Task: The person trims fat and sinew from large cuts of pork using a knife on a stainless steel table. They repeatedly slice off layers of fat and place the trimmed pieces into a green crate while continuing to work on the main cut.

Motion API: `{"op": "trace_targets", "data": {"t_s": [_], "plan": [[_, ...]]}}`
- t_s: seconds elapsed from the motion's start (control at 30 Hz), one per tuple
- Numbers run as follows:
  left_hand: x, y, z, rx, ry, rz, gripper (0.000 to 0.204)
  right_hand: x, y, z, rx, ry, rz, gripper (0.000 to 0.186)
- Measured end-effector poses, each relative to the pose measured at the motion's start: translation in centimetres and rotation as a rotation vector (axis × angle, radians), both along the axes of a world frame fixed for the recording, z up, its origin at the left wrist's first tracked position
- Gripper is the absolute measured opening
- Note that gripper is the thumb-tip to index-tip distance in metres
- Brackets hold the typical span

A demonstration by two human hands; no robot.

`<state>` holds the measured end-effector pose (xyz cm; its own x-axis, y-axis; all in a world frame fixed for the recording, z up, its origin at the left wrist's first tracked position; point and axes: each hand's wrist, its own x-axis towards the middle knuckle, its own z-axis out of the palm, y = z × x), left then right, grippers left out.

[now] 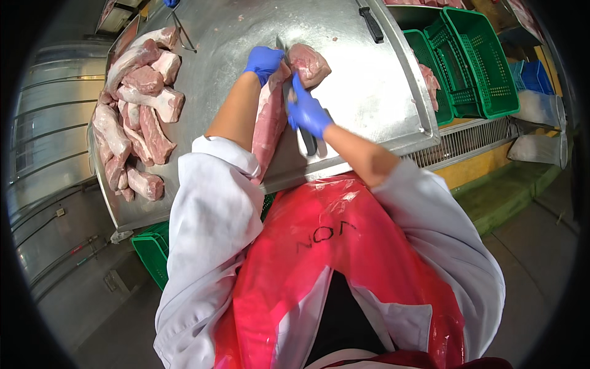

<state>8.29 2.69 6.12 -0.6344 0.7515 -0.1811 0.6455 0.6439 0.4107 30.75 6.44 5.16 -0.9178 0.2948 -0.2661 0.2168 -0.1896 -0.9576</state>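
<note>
A long strip of pink meat (268, 120) lies lengthwise on the metal table in front of me. My left hand (265, 62), in a blue glove, is closed over its far end. A shorter, thick piece of meat (309, 64) sits just right of that end. Between the two pieces runs the blade of a knife (286, 86), partly hidden by the meat. My right hand (308, 112), also gloved in blue, grips the knife with one finger stretched forward along it. A dark handle shows below this hand; whether it belongs to the same knife is unclear.
Several cuts of meat (138, 111) are heaped along the table's left side. A black-handled tool (370, 24) lies at the far edge. Green baskets (479, 64) stand on the right, one with meat inside. Another green crate (150, 249) sits under the near left edge.
</note>
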Motion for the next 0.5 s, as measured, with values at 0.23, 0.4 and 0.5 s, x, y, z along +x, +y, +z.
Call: {"op": "trace_targets", "data": {"t_s": [0.23, 0.4, 0.5], "plan": [[1.3, 0.4, 3.6, 0.112, -0.262, 0.112, 0.035, -4.6, 2.5, 0.0, -0.088, -0.093, 0.072, 0.082], [-0.3, -1.6, 2.3, 0.418, -0.681, 0.551, 0.018, 2.9, -2.6, 2.7, 0.070, -0.203, 0.273, 0.083], [1.9, -1.5, 3.5, 0.538, -0.802, 0.623, 0.016, -0.9, -1.3, 0.7, -0.032, 0.008, 0.144, 0.086]]}}
